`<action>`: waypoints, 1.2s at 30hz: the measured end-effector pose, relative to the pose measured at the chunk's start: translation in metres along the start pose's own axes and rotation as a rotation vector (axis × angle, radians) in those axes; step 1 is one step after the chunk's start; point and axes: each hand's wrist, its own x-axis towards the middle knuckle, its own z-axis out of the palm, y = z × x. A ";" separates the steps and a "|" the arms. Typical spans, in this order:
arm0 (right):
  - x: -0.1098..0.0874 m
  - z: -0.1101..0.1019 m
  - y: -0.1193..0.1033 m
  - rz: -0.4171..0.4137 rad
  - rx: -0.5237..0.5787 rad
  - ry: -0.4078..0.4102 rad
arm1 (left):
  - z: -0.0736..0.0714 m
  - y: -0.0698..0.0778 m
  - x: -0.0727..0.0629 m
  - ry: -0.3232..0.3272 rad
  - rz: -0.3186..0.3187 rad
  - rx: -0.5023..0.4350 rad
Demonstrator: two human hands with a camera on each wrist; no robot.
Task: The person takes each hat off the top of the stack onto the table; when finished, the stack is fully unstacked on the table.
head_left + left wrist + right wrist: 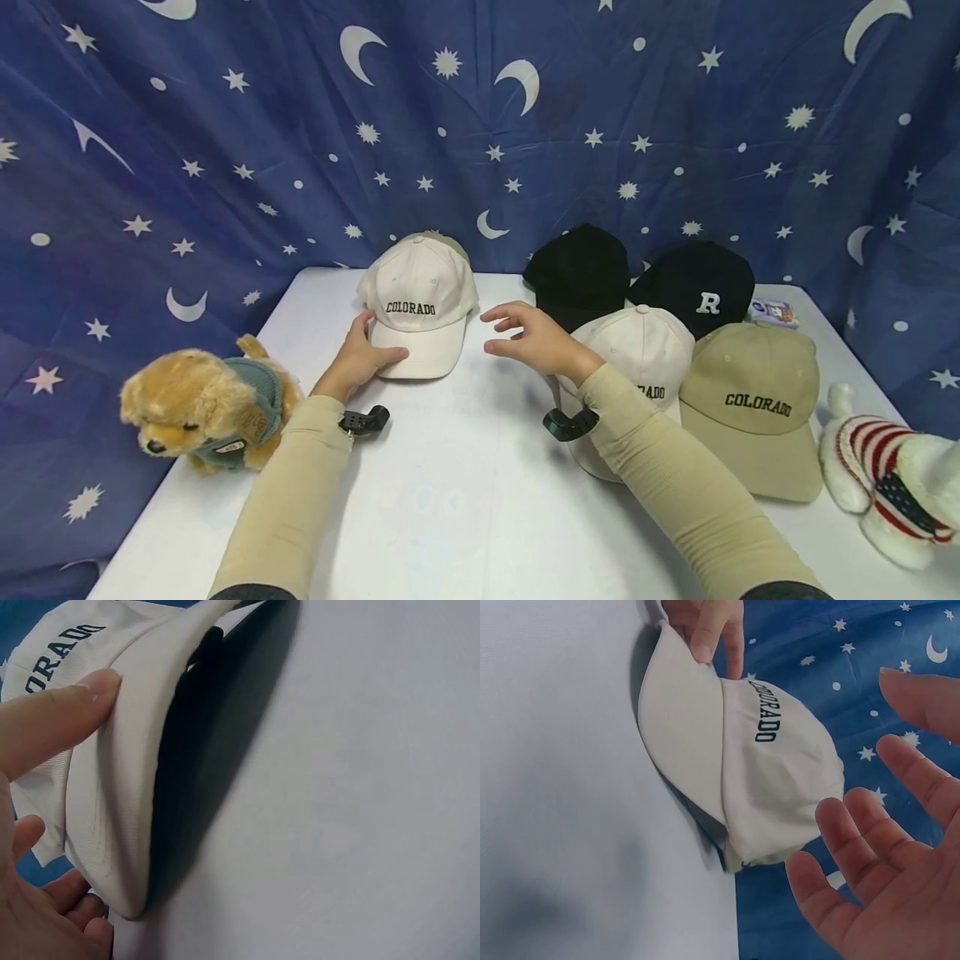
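A white baseball cap (pixel 423 279) with COLORADO lettering sits at the back left of the table, its brim towards me. Part of a khaki cap (pixel 452 243) shows from behind or beneath it. My left hand (pixel 356 358) holds the white cap's brim at the left side, thumb on top; in the left wrist view its other fingers (pixel 67 889) are at the brim's edge, partly hidden. To the right of this cap my right hand (pixel 542 337) hovers with parted, slightly bent fingers, holding nothing. The right wrist view shows a gap between that hand (pixel 900 877) and the cap.
At right stand a black cap (pixel 581 267), a dark cap with an R (pixel 690 279), another white cap (pixel 637 342), partly behind my right arm, and a khaki cap (pixel 757 379). Plush dogs sit at left (pixel 180 400) and right (pixel 892 475). A starry blue curtain (pixel 420 108) hangs behind.
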 end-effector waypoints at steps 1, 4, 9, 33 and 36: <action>0.000 0.000 -0.001 0.003 0.000 -0.001 | 0.001 0.000 0.000 0.000 0.005 -0.007; 0.002 0.002 -0.002 0.015 0.000 -0.003 | 0.003 0.001 -0.001 0.003 0.019 -0.018; 0.005 0.004 -0.005 0.035 0.001 0.003 | 0.002 0.001 -0.003 0.018 0.032 -0.004; 0.052 -0.001 -0.012 0.038 -0.134 0.066 | 0.008 -0.003 -0.014 0.034 0.055 -0.005; 0.054 0.002 -0.012 0.029 -0.117 0.102 | 0.009 -0.004 -0.016 0.029 0.063 0.001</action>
